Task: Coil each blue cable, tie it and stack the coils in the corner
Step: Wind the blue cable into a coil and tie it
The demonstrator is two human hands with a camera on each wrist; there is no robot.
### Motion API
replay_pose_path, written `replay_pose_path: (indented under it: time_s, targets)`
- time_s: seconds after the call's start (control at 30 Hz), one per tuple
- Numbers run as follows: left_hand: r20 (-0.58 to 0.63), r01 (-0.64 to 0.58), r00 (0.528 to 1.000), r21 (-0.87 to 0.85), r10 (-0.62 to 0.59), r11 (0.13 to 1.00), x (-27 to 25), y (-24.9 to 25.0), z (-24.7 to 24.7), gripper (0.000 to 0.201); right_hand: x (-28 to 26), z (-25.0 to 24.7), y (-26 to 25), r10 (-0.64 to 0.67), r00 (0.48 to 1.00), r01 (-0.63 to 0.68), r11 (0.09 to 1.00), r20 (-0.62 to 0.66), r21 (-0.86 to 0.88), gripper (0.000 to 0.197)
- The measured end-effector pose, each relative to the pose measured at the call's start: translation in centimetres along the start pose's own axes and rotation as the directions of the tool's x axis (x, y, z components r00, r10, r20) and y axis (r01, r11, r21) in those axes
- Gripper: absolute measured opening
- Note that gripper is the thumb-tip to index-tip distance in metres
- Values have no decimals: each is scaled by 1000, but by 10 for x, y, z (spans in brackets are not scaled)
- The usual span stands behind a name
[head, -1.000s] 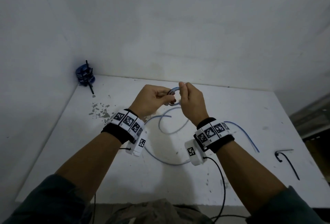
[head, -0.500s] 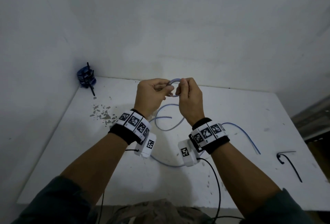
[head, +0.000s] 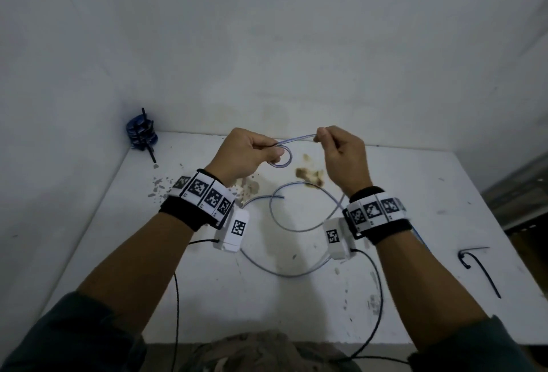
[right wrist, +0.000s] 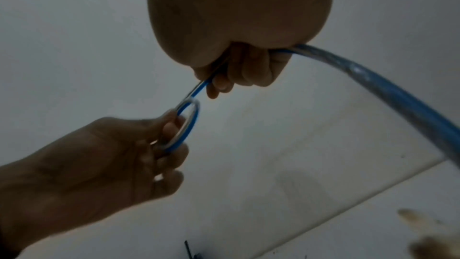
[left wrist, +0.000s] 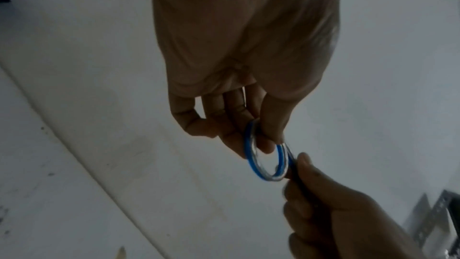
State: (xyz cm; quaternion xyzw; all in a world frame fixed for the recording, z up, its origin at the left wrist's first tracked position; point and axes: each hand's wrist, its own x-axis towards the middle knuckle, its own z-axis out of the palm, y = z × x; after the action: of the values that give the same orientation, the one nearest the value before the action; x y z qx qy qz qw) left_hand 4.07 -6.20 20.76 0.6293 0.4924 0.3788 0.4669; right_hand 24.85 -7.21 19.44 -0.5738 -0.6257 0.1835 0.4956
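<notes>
The left hand (head: 247,152) pinches a small loop of the blue cable (head: 283,158) between thumb and curled fingers; the right hand (head: 341,155) grips the same cable with thumb and forefinger, at three o'clock from the loop. The cable is thin, blue with a pale translucent sheen. Both hands are raised above the white table (head: 415,193), wrists towards six o'clock, knuckles up. From the right fist the cable drops and sprawls in loose curves on the table below the wrists. Finished coils (head: 141,133) are stacked in the corner at ten o'clock. A black tie (head: 480,271) lies at four o'clock.
</notes>
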Motion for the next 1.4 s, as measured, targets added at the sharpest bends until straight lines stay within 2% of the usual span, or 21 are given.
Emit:
replay_pose_path:
  time_s: [0.1,0.17,0.27,0.33,0.4,0.5,0.57,0.63,0.73,0.83,0.9,0.93,0.97,1.03,1.07,1.1,1.13,1.2,1.27,1.33,1.4]
  targets:
    - [-35,-27,999,42,28,999,-3,3,-4,12,2,-15,6,-17,998,21,998,62,-61,26]
    - [-62,-53,996,77,57,996,0,3,-6,12,-1,-20,8,18,981,-3,997,192,-78,25]
    - [6,-107,994,203,108,973,2,7,-1,10,-5,-15,-9,72,929,-70,997,364,-19,16]
    - [43,-162,987,184,157,969,1,13,8,9,-7,-4,-21,-35,920,70,995,390,-76,21]
    - [-18,-210,977,77,212,975,2,20,15,10,-11,8,-27,-153,940,198,973,306,-121,31]
    - [-216,-218,960,-168,180,961,2,23,22,8,-22,17,-23,-139,985,142,990,101,-27,36]
    - [-262,-187,958,-277,113,942,0,25,30,9,-30,24,-25,-95,995,93,994,42,51,33]
    - [-243,-114,970,-377,21,919,-4,24,38,10,-36,33,-30,-76,997,77,990,-13,122,27]
    - [-135,35,983,-522,-123,852,-4,16,42,9,-37,42,-33,-57,994,73,979,-90,190,24]
    - [-124,71,979,-542,-163,837,-5,10,39,11,-35,43,-34,-15,994,37,978,-105,206,26]
    - [-111,42,989,-436,-100,899,-8,11,32,13,-30,34,-33,-59,997,63,990,-43,124,26]
    - [-89,9,995,-343,-42,939,-10,12,26,15,-26,25,-32,-105,993,103,993,45,49,27]
    - [-53,-29,998,-241,16,970,-11,14,19,18,-21,15,-32,-154,974,163,986,169,-39,28]
    - [29,-88,996,-63,90,994,-11,17,7,18,-9,-3,-34,-180,888,294,929,422,-223,27]
    - [49,-110,993,-7,110,994,-10,18,3,14,-3,-9,-34,-166,857,331,903,488,-274,28]
    - [41,-131,991,5,131,991,-9,21,2,10,0,-12,-37,-171,852,339,901,495,-273,29]
    - [3,-144,990,-29,144,989,-7,23,4,9,1,-11,-39,-193,874,317,922,446,-223,29]
    - [-117,-134,987,-231,109,964,-5,27,15,12,-5,3,-42,-178,967,178,984,184,19,28]
    - [-179,-101,984,-461,19,882,-4,30,28,14,-18,25,-46,-9,998,26,949,-55,313,25]
    - [-155,-53,987,-557,-41,829,-6,28,38,14,-30,42,-47,84,989,-24,905,-125,425,23]
    - [-94,-2,994,-572,-63,820,-10,23,39,16,-35,44,-39,76,989,-25,933,-129,359,24]
